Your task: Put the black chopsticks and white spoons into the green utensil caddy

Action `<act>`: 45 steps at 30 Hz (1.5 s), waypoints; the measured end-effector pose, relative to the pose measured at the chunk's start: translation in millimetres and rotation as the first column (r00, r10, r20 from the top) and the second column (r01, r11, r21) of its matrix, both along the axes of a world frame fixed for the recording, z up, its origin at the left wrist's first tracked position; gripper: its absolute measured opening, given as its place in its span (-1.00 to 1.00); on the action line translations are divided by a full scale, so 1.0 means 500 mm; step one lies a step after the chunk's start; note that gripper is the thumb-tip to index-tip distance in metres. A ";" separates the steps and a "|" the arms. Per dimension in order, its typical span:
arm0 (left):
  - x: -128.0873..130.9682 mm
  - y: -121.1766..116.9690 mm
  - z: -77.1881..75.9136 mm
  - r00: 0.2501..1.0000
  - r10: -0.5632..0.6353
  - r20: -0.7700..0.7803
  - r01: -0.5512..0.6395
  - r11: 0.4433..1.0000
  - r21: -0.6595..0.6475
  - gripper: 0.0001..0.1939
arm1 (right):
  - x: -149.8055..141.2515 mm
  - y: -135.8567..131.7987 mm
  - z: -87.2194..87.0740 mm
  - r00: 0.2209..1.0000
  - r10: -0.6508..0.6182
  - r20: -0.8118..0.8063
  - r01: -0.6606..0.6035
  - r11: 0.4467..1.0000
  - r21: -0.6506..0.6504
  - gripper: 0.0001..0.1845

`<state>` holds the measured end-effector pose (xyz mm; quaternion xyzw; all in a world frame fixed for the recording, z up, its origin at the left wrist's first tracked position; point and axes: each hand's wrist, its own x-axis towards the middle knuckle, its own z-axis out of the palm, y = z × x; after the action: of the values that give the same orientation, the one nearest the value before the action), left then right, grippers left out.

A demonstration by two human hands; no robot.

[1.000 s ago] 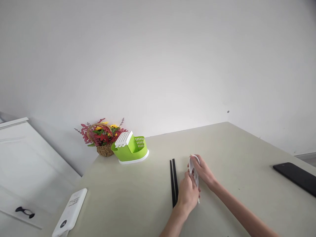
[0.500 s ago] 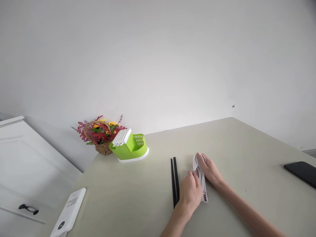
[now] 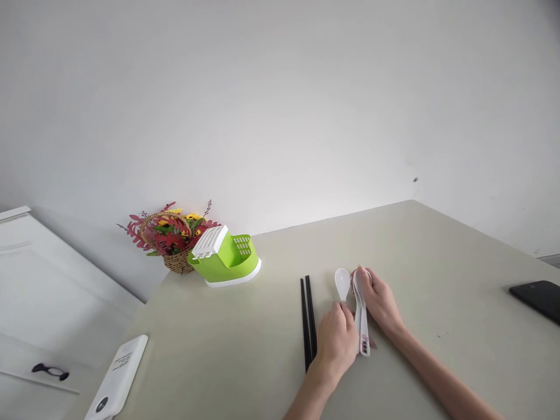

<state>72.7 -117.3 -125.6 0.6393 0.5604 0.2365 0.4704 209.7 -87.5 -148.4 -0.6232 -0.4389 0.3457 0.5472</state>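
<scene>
My left hand [image 3: 338, 336] is closed on the handle of a white spoon [image 3: 342, 283], whose bowl points away from me. Just to its right, my right hand [image 3: 382, 298] grips the bowl end of other white spoons [image 3: 363, 321] lying nested together, their handles toward me. A dark label shows on the top handle. How many spoons are in the right hand I cannot tell, since fingers cover the bowls. Left of my left hand lie black chopsticks [image 3: 308, 315], side by side on the table, their near ends partly hidden by the hand.
A green utensil caddy [image 3: 224, 267] with a white slatted tray stands at the back left, before a wicker basket of flowers [image 3: 177, 261]. A white power bank-like device [image 3: 118, 376] lies at the left edge, a black phone [image 3: 537, 296] far right. A white cabinet [image 3: 56, 315] is beside the table [image 3: 219, 350].
My left hand has drawn one white spoon apart to the left from the others, so its bowl now shows separately. My right hand still holds the rest. The view has shifted slightly.
</scene>
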 end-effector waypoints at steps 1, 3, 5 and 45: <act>0.000 0.002 0.001 0.999 0.002 -0.033 -0.001 1.000 0.022 -0.56 | 0.002 0.002 -0.002 1.000 -0.009 0.004 0.009 1.000 0.006 -0.43; -0.001 0.005 0.006 0.991 -0.005 -0.131 0.016 0.996 0.085 -0.54 | 0.005 0.007 -0.008 1.000 -0.022 0.008 0.022 0.999 0.029 -0.42; -0.002 0.006 0.016 0.977 -0.020 -0.213 0.046 0.992 0.114 -0.52 | 0.008 0.013 -0.016 0.999 -0.039 0.008 0.038 0.997 0.063 -0.42; 0.014 -0.104 0.001 0.820 0.116 -0.560 0.229 0.831 0.507 -0.82 | 0.004 0.034 -0.027 0.926 0.128 0.356 -0.144 0.989 0.019 -0.54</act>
<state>79.8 -169.2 -125.3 0.8052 0.5615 0.1715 0.0832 211.7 -70.6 -161.9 -0.6308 -0.5798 0.2551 0.4481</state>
